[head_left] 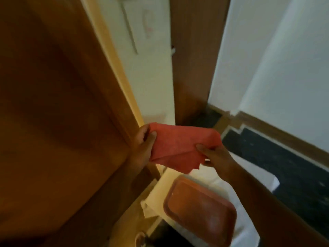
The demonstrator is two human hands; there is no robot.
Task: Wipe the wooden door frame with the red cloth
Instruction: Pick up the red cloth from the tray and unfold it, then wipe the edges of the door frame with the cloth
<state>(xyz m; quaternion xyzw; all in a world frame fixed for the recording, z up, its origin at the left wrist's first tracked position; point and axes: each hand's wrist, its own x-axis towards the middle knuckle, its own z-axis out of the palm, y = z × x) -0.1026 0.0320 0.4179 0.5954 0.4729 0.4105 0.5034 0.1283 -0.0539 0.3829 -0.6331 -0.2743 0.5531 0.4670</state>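
The red cloth [179, 147] is held up in the air between both hands, just to the right of the wooden door frame [114, 72], and serves here as the landmark for everything else. It is folded over on itself, with a crease running across its lower half and a loose ragged corner hanging at its bottom edge.

The left hand [144, 145] is at the cloth's left end, its grip pinching that end between thumb and fingers. The back of this hand lies right against the lower part of the door frame, though the blur makes it impossible to tell whether the cloth itself touches the wood. The right hand [213, 155] is at the cloth's lower right edge, its grip also pinching the fabric, with the thumb on top and the fingers tucked beneath. The right forearm runs away from the cloth toward the bottom right corner of the view.

Left of the cloth, a broad brown wooden door [53, 104] fills that whole side. Above the cloth stands a white wall [151, 68], and beside it a darker wooden panel [194, 59]. Below the cloth lies a reddish-brown tray [201, 211] resting on white fabric [249, 180]. To the right of the cloth, dark carpet [277, 163] covers the floor, edged by a wooden skirting board [284, 136].
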